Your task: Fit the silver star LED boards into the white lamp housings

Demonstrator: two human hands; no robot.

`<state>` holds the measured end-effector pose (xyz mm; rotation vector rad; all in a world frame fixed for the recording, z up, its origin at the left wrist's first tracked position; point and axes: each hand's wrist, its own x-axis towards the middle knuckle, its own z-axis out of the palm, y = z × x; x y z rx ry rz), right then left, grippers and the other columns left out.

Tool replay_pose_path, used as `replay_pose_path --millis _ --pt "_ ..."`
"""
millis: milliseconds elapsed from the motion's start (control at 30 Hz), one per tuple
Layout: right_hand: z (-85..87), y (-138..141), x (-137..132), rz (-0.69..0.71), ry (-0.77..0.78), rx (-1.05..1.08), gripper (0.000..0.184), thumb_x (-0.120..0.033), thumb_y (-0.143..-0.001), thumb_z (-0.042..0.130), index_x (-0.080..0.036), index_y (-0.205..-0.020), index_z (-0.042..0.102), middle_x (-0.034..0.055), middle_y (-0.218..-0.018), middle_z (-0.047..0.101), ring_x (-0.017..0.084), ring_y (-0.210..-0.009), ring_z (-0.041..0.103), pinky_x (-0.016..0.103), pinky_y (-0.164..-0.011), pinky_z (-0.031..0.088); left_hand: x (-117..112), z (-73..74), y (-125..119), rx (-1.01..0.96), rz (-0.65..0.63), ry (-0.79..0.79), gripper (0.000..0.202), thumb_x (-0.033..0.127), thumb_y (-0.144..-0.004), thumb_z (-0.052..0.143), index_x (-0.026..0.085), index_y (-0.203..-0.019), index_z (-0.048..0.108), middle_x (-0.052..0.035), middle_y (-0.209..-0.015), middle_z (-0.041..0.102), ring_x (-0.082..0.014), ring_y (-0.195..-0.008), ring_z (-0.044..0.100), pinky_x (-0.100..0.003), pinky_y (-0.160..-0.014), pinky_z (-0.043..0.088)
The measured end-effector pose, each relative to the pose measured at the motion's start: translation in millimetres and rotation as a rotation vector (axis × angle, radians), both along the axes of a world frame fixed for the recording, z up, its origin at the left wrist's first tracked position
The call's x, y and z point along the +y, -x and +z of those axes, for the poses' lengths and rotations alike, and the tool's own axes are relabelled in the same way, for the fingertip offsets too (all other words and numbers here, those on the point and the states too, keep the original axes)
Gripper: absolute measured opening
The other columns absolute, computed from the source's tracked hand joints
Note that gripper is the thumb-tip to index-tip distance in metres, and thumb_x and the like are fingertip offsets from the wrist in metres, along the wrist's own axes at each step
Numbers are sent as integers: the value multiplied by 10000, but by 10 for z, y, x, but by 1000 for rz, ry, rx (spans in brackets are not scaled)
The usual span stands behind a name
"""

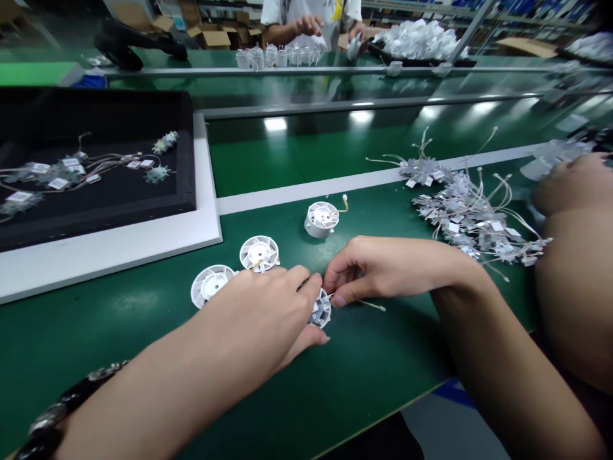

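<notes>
A small round white fan housing [322, 309] sits at the green tabletop, partly covered by my fingers. My left hand [282, 300] is closed around its left side, thumb low at the front edge. From the right, my right hand [357, 275] pinches a thin wire [371, 305] at the housing's rim; the wire's connector end trails to the right. Two similar white housings, a nearer one [211, 284] and a farther one [259, 253], lie left of my hands, partly overlapped by the left one. Another housing [322, 219] with a yellow wire stands just beyond my hands.
A pile of star-shaped metal parts with wires [472, 207] lies to the right. At left, a black tray [177, 179] with a white border holds similar parts. A co-worker's arm [575, 255] is close on the right; another person [311, 25] works across the conveyor.
</notes>
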<state>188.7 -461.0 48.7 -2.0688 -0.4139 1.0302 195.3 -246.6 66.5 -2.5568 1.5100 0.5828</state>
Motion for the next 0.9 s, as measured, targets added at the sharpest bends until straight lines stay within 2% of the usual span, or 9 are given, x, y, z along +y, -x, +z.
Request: replay_pose_path --millis 100,233,333,500,567,667,733,833,900 --pt "2 -3 7 53 -19 -48 216 -288 -913 621 -143 -769 691 -10 -667 620 95 -586 495 223 -527 360 18 -65 -5 -34 -10 30 388 447 -936 619 205 -1239 643 -33 -993 726 -261 -828 720 -300 -524 401" --pt "-22 1 52 108 -30 -36 255 -228 -912 588 -147 -674 631 -43 -585 532 72 -527 417 220 -491 318 65 -141 -6 -143 -45 137 354 460 -892 656 209 -1141 680 -13 -846 708 -218 -630 685 -292 -434 294" --pt "-56 6 80 107 3 -24 242 -228 -902 583 -147 -683 647 -22 -629 609 82 -547 478 217 -502 350 83 -153 8 -182 -71 157 360 449 -880 679 208 -1147 671 -5 -792 675 -216 -546 644 -301 -414 221" --pt "4 18 35 61 26 -37 230 -337 -890 656 -146 -784 726 -11 -645 639 91 -555 488 223 -502 342 111 -128 47 -199 -54 193 229 387 -921 634 252 -1097 687 -25 -932 690 -225 -629 665 -298 -441 265" --pt "67 20 -35 -41 4 -85 300 -439 -866 695 -150 -791 723 -10 -638 630 97 -558 487 227 -497 333 111 -106 56 -207 -56 165 181 345 -950 586 253 -1054 702 -29 -938 690 -224 -612 655 -307 -439 269" --pt "97 -4 -154 -395 48 -313 381 -529 -828 715 -157 -769 654 0 -646 617 116 -581 508 236 -517 341 91 -37 65 -176 -61 109 203 335 -954 585 240 -1093 700 -49 -963 699 -231 -636 669 -308 -453 329" --pt "39 -46 -195 -584 124 -539 391 -544 -812 727 -166 -885 661 23 -771 666 141 -663 551 248 -576 374 76 24 72 -152 -71 134 220 364 -961 584 225 -1081 705 -59 -948 710 -226 -669 679 -299 -486 387" --pt "-110 -121 -147 -618 100 -737 285 -429 -898 649 -172 -1004 712 57 -982 724 174 -816 613 272 -707 421 74 97 78 -180 -87 332 288 366 -1018 474 219 -1008 721 -50 -880 727 -213 -713 691 -297 -554 468" --pt "-191 -152 -54 -597 15 -759 227 -321 -933 580 -157 -918 736 48 -915 739 163 -800 625 269 -733 427 89 106 60 -242 -98 484 399 314 -1051 354 215 -967 732 -53 -873 740 -234 -759 707 -341 -610 524"
